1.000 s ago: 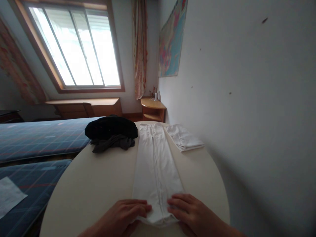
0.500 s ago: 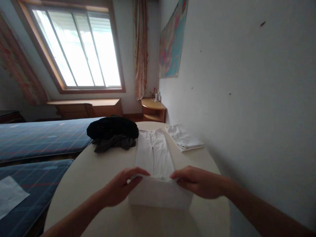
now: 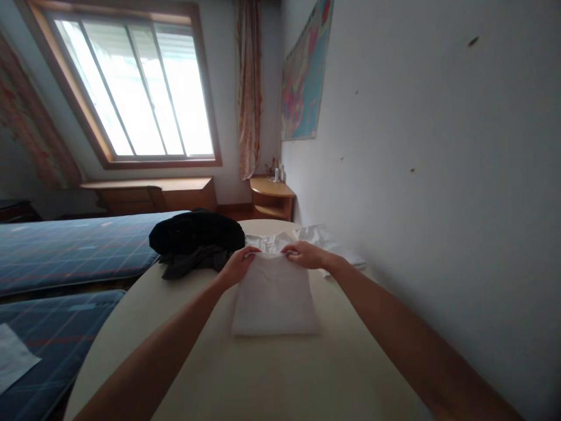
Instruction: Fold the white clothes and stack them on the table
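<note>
White trousers [image 3: 276,298] lie on the pale round table [image 3: 205,362], their lower part doubled over toward the waistband at the far end. My left hand [image 3: 239,266] pinches the left corner of the folded edge. At the right corner of that same edge, my right hand [image 3: 304,255] has its fingers closed on the cloth. Both hands are just short of the waistband, which shows beyond them. Beside my right hand is a folded white garment [image 3: 319,237], partly covered by my wrist and forearm.
A heap of black and dark grey clothing [image 3: 197,237] sits at the table's far left. Beds with blue plaid mattresses [image 3: 87,245] stand left of the table, a white sheet-like piece [image 3: 15,354] on the nearer one. The wall [image 3: 438,234] runs along the right.
Both hands have moved away from me, carrying the folded edge of the trousers up toward the waistband. The doubled part now lies over most of the legs.
</note>
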Demonstrator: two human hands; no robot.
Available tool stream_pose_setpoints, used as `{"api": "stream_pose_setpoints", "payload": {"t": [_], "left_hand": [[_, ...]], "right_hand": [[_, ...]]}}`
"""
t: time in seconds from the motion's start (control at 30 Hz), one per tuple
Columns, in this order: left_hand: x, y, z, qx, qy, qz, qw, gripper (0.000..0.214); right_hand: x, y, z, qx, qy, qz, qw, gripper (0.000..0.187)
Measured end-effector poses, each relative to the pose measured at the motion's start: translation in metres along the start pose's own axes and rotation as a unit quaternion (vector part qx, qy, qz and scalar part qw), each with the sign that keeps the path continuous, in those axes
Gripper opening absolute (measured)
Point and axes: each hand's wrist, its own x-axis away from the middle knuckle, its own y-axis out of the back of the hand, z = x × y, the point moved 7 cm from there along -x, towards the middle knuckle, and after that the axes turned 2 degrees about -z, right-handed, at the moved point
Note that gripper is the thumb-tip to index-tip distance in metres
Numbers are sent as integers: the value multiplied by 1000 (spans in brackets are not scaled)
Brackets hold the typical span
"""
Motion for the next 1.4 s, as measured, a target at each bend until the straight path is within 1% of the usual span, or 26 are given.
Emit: {"api": "stream_pose_setpoints", "payload": {"t": [0.1,0.2,0.27,0.3,0.37,0.43,0.5,0.53,0.57,0.63,0.7,0.77,0.83,0.9,1.0,1.03,1.1,1.17,1.2,1.27,1.3,1.33,1.37,1.4], "left_hand": [[-4,-4,21,-32,1,-7,999,36],[-1,-5,29,-66,-19,-16,998,36],[9,-2,25,-83,-38,-23,996,38],[16,-1,20,-91,-52,-21,994,36],[38,0,3,-112,-95,10,989,30],[69,-9,-18,-168,-186,109,962,25],[101,-17,-30,-217,-238,197,926,31],[115,-20,-32,-239,-251,224,911,33],[125,-21,-33,-260,-258,237,900,34],[137,-22,-31,-297,-266,233,887,29],[142,-22,-28,-328,-276,218,877,19],[145,-23,-29,-349,-280,216,868,14],[149,-24,-37,-351,-269,231,867,16],[157,-25,-49,-329,-231,271,875,16],[177,-28,-67,-271,-133,358,884,16],[186,-30,-72,-249,-100,390,881,17],[203,-36,-79,-210,-48,451,866,20],[213,-41,-82,-185,-17,497,848,25],[215,-43,-82,-181,-3,512,840,26],[209,-45,-80,-177,21,523,833,23],[201,-44,-79,-175,25,516,838,21],[191,-44,-78,-176,23,498,849,19],[178,-42,-78,-181,14,465,867,18],[163,-38,-77,-194,-2,417,888,19]], "right_hand": [[-10,-20,-16,49,-14,-19,999,36],[-10,-37,-25,78,-26,-45,996,42],[-2,-42,-22,102,-22,-83,991,47],[6,-43,-16,113,-10,-104,988,46],[28,-45,3,117,39,-134,983,37],[55,-52,27,97,98,-120,983,29],[82,-64,46,92,138,-70,984,32],[93,-69,52,102,141,-52,983,35],[102,-74,55,117,141,-36,982,37],[113,-83,56,147,128,-22,981,32],[117,-89,53,163,120,-17,979,22],[119,-90,51,163,118,-12,980,19],[123,-89,54,146,122,4,982,20],[131,-87,61,109,125,41,985,19],[151,-92,80,18,132,141,981,22],[159,-96,86,-15,132,181,974,24],[172,-105,95,-68,124,251,958,27],[179,-113,98,-100,114,299,942,29],[180,-115,98,-112,111,314,936,30],[176,-116,95,-130,106,329,929,27],[171,-114,92,-129,101,323,932,24],[163,-109,87,-116,93,302,942,22],[153,-103,81,-90,80,263,957,19],[143,-94,75,-55,63,210,974,17]]}}
